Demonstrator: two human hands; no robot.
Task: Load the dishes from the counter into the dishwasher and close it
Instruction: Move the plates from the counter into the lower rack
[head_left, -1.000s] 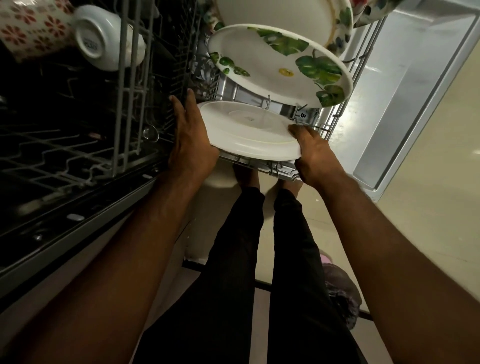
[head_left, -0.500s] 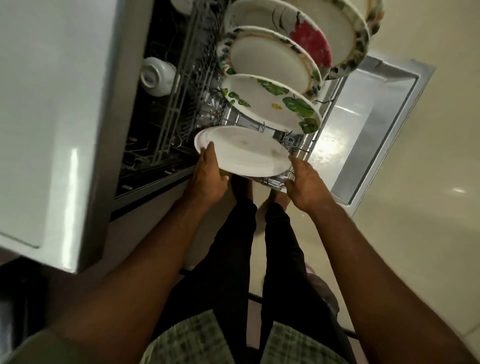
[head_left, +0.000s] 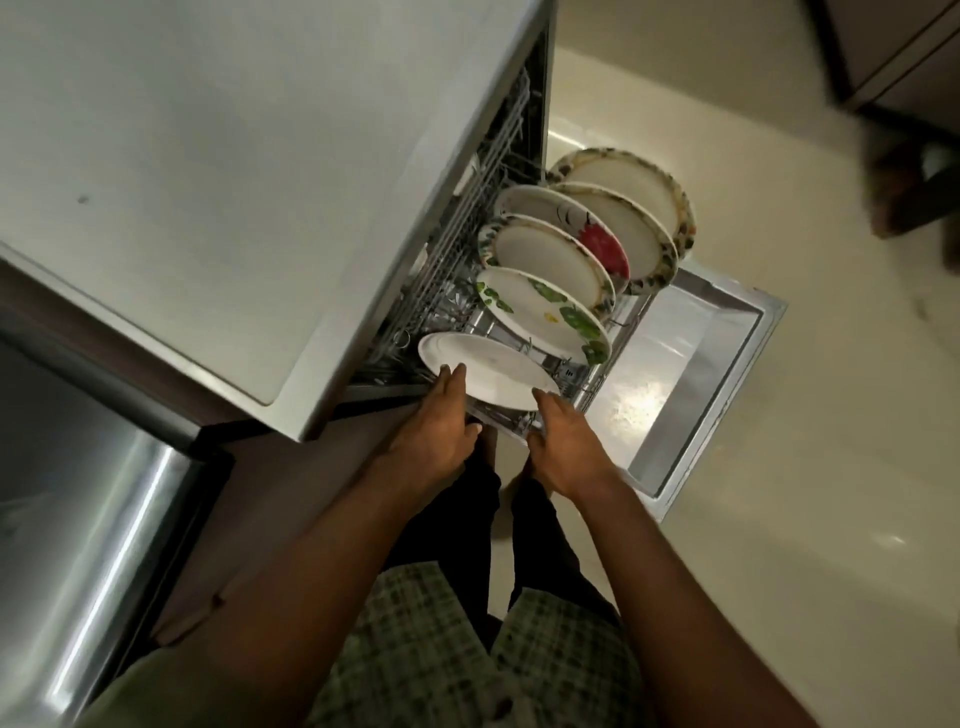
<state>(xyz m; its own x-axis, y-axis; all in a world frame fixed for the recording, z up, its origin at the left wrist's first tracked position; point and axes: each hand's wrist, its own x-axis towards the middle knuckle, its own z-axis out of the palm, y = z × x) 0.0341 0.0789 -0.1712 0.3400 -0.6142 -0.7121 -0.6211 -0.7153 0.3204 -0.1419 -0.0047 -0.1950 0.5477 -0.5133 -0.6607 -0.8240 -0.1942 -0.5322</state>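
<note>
Left fingers (head_left: 453, 378): straight and close together, lying along the near left rim of the white plate (head_left: 488, 366); the left hand (head_left: 434, 434) does not curl round it.
Right fingers (head_left: 545, 402): straight and close together, tips against the near right rim of the same plate; the right hand (head_left: 566, 447) is flat, nothing gripped.
White plate: one, plain, standing tilted in the nearest slot of the lower rack (head_left: 514, 418), between the two hands.
Plates counted: six in the rack, all leaning one behind the other.
Leaf plate (head_left: 543, 314): one, green leaf print, just behind the white plate.
Bordered plate (head_left: 545, 260): one, patterned rim, behind the leaf plate.
Red-flower plate (head_left: 600, 241): one, largely covered by the bordered plate.
Large plates (head_left: 639, 208): two, with mottled rims, at the far end of the row.
Worktop (head_left: 218, 176): pale slab on the left, overhanging the dishwasher opening.
Lower rack: pulled out over the open dishwasher door (head_left: 691, 374).
Dishwasher door: one, folded down flat over the floor (head_left: 831, 467), shiny inner face up.
Legs (head_left: 467, 519): two, dark trousers, standing at the near edge of the rack.
</note>
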